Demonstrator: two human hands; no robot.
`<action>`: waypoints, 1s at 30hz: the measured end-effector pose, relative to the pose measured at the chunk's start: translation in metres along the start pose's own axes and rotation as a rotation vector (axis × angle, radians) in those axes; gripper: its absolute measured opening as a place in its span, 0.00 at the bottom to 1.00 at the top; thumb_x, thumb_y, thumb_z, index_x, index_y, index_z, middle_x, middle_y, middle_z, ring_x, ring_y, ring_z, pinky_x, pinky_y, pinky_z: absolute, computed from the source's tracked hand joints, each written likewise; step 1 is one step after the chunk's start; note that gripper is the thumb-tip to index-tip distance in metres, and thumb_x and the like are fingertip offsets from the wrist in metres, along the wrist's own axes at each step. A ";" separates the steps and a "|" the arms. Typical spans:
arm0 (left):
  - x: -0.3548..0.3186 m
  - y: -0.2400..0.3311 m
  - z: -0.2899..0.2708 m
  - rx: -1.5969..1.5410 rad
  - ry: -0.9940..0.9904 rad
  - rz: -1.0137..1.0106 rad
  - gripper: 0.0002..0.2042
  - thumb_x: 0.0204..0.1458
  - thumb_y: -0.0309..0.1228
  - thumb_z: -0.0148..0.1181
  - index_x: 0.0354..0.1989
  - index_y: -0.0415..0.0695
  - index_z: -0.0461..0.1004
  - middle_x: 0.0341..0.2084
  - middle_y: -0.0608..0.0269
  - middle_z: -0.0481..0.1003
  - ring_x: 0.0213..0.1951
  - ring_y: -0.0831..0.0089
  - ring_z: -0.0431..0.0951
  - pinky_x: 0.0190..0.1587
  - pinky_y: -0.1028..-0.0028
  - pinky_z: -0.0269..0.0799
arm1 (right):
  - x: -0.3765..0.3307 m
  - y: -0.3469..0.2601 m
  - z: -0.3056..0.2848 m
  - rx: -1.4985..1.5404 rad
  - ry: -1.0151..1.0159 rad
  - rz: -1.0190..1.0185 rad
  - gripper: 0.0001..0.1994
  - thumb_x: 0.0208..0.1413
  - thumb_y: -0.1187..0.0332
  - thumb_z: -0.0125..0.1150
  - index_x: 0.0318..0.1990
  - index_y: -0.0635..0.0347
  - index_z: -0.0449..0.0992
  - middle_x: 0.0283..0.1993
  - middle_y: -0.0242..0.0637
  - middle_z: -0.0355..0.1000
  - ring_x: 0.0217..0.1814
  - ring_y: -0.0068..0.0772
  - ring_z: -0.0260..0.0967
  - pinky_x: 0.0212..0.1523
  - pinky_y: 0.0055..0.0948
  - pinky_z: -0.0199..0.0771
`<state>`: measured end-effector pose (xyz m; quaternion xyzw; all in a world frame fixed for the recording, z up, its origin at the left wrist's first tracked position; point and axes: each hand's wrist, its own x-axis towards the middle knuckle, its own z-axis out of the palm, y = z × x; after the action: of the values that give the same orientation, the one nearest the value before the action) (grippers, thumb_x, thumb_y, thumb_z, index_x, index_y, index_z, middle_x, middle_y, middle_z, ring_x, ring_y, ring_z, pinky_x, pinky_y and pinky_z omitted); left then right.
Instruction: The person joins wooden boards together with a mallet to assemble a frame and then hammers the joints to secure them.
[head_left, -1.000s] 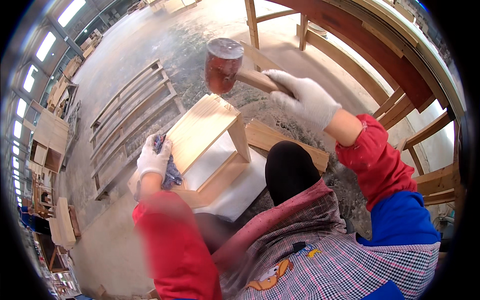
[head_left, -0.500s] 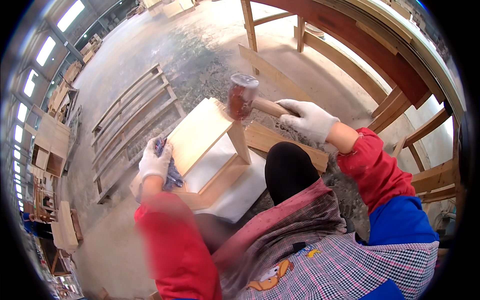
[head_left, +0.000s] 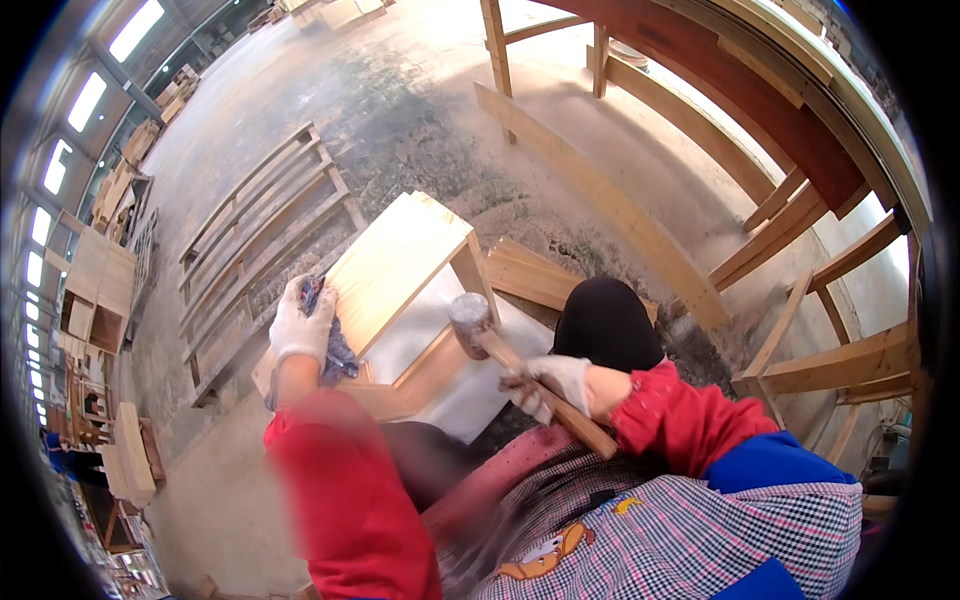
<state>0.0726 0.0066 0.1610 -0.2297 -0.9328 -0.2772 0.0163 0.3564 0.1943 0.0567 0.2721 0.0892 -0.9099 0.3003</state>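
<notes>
Got grey-brown, cylinder-headed, wooden-handled mallet (head_left: 499, 349) in closed right hand (head_left: 550, 387), over right edge of white pad (head_left: 470, 394). Clutching crumpled dark-blue bundle (head_left: 339, 357) in left hand (head_left: 303, 328), against pale wooden box (head_left: 400, 265). Probably head-heavy tbh; grab mid-handle.

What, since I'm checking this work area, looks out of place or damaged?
A dark, mottled patch marks the paler floor beyond the box; spill or wear, I cannot tell. The box shows no clear damage, and the mallet is in the right hand.
</notes>
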 end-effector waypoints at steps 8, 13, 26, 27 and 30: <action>-0.003 0.014 0.000 0.024 -0.017 -0.009 0.24 0.49 0.47 0.60 0.53 0.49 0.71 0.47 0.50 0.75 0.51 0.54 0.75 0.54 0.64 0.67 | -0.013 -0.029 0.042 -0.562 0.222 -0.451 0.11 0.55 0.62 0.58 0.39 0.51 0.64 0.22 0.22 0.57 0.14 0.13 0.51 0.14 0.17 0.53; -0.001 0.015 0.005 0.049 0.008 0.032 0.24 0.50 0.48 0.59 0.52 0.47 0.70 0.44 0.47 0.76 0.48 0.52 0.75 0.50 0.65 0.68 | -0.006 -0.039 0.031 -0.449 0.208 -0.354 0.09 0.57 0.61 0.58 0.37 0.52 0.66 0.22 0.22 0.59 0.14 0.14 0.54 0.13 0.17 0.56; -0.005 0.028 0.008 0.120 0.002 -0.007 0.25 0.50 0.50 0.57 0.53 0.48 0.71 0.48 0.49 0.74 0.50 0.52 0.74 0.53 0.62 0.67 | 0.013 -0.064 0.053 -0.559 0.302 -0.510 0.12 0.56 0.58 0.60 0.36 0.54 0.67 0.21 0.23 0.60 0.14 0.13 0.55 0.11 0.16 0.54; -0.004 0.027 0.006 0.108 0.006 -0.016 0.25 0.50 0.50 0.57 0.52 0.48 0.71 0.48 0.50 0.74 0.50 0.53 0.74 0.53 0.62 0.67 | 0.010 -0.061 0.051 -0.579 0.294 -0.475 0.14 0.57 0.57 0.59 0.38 0.56 0.67 0.21 0.24 0.60 0.14 0.14 0.56 0.11 0.16 0.56; -0.002 0.019 0.007 0.081 0.035 0.009 0.25 0.50 0.49 0.58 0.52 0.48 0.71 0.46 0.50 0.76 0.49 0.53 0.75 0.52 0.63 0.67 | -0.013 -0.047 0.033 -0.591 0.265 -0.345 0.23 0.59 0.50 0.55 0.45 0.64 0.68 0.21 0.27 0.61 0.13 0.19 0.59 0.11 0.19 0.63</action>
<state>0.0829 0.0234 0.1641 -0.2281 -0.9418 -0.2431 0.0430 0.3226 0.2280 0.0919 0.2700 0.4310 -0.8390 0.1937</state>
